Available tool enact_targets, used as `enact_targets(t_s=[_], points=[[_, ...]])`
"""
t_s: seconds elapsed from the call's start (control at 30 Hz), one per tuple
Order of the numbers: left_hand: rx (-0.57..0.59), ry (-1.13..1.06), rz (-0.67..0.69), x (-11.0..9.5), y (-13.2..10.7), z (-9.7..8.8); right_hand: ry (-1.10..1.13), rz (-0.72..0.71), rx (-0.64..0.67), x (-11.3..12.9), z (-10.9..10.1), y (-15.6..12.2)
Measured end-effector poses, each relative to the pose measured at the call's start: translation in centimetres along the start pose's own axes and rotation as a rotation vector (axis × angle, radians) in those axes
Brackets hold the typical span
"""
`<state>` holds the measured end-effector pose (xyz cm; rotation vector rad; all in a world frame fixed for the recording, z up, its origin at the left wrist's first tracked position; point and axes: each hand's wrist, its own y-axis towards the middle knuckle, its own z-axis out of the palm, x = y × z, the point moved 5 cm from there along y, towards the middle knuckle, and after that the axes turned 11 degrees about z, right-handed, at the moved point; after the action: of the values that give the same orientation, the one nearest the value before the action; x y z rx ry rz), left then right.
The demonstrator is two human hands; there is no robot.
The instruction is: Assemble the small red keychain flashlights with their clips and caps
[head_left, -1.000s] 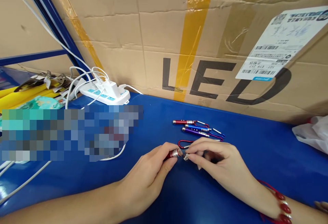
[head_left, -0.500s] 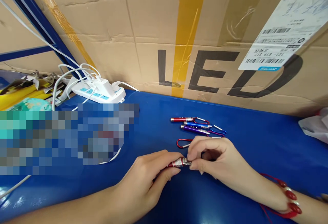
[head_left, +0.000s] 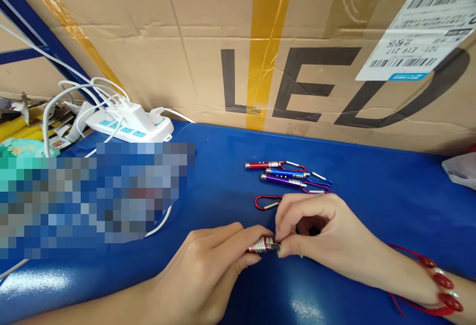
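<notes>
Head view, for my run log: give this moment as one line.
left hand: pinches red mini flashlight | right hand: pinches its end | three more flashlights beyond | surface: blue table

The small red metal flashlight [head_left: 263, 244] sits between the left hand [head_left: 208, 270] and right hand [head_left: 320, 231], above the blue tabletop [head_left: 390, 201]. Three slim metal keychain flashlights [head_left: 286, 174] lie behind the hands. The white plastic power strip [head_left: 130, 124] lies far left, before the brown cardboard box [head_left: 316, 42].

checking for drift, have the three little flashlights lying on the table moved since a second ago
No. The three flashlights keep their place beside the red carabiner; only the camera tilted.
</notes>
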<state>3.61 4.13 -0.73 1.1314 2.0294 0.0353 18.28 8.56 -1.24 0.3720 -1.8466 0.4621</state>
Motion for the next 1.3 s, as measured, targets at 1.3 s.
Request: enact_targets(t_s=[1.3], points=[[-0.146, -0.002, -0.071, -0.9, 0.0, -0.5, 0.162, 0.149, -0.013, -1.1, 1.0, -0.8]])
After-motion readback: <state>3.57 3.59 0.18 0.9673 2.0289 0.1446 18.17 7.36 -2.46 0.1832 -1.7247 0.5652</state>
